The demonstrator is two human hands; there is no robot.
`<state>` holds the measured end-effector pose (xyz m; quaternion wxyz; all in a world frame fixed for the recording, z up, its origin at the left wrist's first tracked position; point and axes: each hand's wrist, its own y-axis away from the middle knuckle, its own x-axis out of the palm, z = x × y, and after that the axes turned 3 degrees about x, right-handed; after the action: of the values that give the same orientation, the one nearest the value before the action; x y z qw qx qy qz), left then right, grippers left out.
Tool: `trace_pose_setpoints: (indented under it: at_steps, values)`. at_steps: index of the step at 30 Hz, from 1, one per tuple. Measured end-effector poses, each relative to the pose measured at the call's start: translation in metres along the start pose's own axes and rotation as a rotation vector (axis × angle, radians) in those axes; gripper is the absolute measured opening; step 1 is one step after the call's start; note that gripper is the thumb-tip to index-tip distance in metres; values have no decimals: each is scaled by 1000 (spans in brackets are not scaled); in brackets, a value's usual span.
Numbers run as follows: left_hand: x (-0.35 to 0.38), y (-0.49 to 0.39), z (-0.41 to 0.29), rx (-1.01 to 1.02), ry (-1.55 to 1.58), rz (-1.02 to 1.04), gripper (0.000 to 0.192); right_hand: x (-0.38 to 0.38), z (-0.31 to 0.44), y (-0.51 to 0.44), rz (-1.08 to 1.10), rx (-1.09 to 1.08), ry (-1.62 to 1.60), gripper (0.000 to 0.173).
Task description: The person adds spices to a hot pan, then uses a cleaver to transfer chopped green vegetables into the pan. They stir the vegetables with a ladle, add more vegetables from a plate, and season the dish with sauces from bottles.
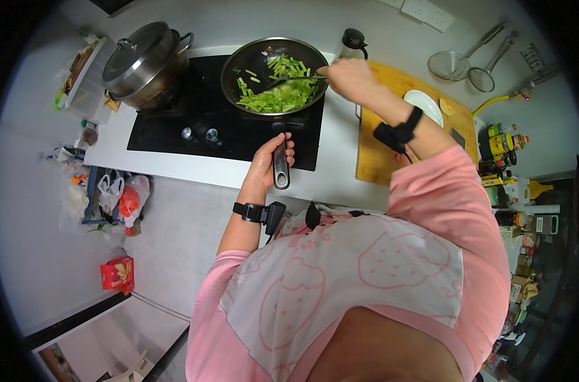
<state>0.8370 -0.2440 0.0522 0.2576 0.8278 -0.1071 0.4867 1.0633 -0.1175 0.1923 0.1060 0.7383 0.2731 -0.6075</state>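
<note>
My left hand (264,163) is wrapped around the black handle (280,164) of a dark wok (229,88) on the black cooktop (170,131). Chopped green vegetable pieces (284,98) fill much of the wok, some pale and stalk-like. Over the wok's right rim, my right hand (350,80) grips a dark-handled spatula (303,77), whose far end reaches into the greens and is blurred. Behind that hand stands a glass bottle with a dark lid (353,39).
A lidded steel pot (143,64) stands on the cooktop's left. To the right, a wooden cutting board (373,157) bears a white plate (423,106) and a pale orange piece (446,107). Strainers (448,66) hang on the wall above several seasoning bottles (501,143). Plastic bags (129,198) sit in a rack at left.
</note>
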Motion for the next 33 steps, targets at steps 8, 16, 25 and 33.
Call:
trace_pose_setpoints:
  at_steps: [8, 16, 25, 33]
  values:
    - [12, 55, -8, -122, -152, 153, 28, -35, -19, 102, -284, 257, -557, 30]
    - [56, 0, -47, 11, -137, 131, 29, -32, -4, 60, -207, 438, -747, 30]
    - [16, 4, -25, -84, -122, 252, 15, -4, -7, 100, -354, 532, -909, 30]
    - [29, 18, -22, 127, -239, 63, 12, 0, -10, 120, -401, 559, -1040, 31]
